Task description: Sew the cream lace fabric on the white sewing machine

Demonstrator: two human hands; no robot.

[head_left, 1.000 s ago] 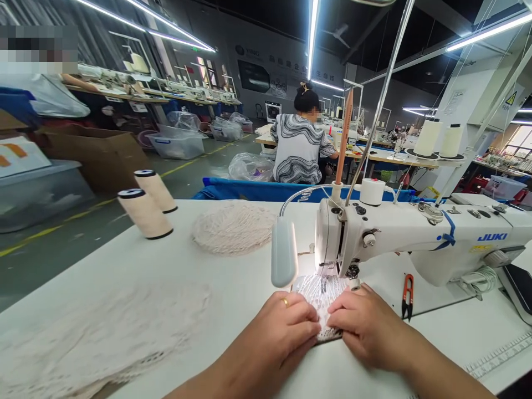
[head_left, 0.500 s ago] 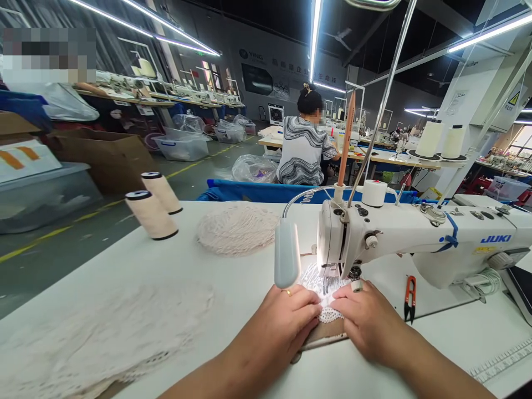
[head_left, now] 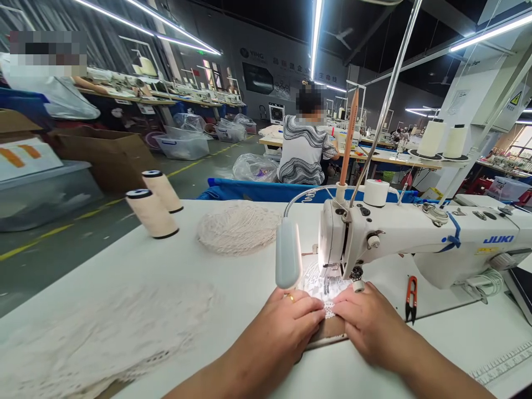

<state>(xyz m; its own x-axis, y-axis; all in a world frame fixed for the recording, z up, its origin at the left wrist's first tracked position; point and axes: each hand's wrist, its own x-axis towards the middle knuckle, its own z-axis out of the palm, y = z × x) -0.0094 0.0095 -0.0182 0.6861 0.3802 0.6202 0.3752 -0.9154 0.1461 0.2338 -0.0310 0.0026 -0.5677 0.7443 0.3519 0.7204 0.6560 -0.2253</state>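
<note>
A piece of white lace (head_left: 318,280) lies under the needle area of a white JUKI sewing machine (head_left: 399,230), lit by a small lamp (head_left: 287,252). From the left, my left hand (head_left: 286,318), with a ring on one finger, presses the lace near its front edge, fingers close together. My right hand (head_left: 368,316) grips the lace from the other side, its fingertips close to the left ones. Both hands rest low on the machine bed, just in front of the presser foot. The fingers cover part of the lace.
Red-handled thread snips (head_left: 411,299) lie right of my right hand. Stacked lace pieces (head_left: 239,228) and a larger lace pile (head_left: 108,338) are on the white table (head_left: 183,266). Two thread cones (head_left: 153,215) stand at its far left. A co-worker (head_left: 302,149) sits ahead, back turned.
The lace has moved away from me under the needle, so less shows in front of the presser foot. My left fingertips have shifted slightly right, nearer the right hand.
</note>
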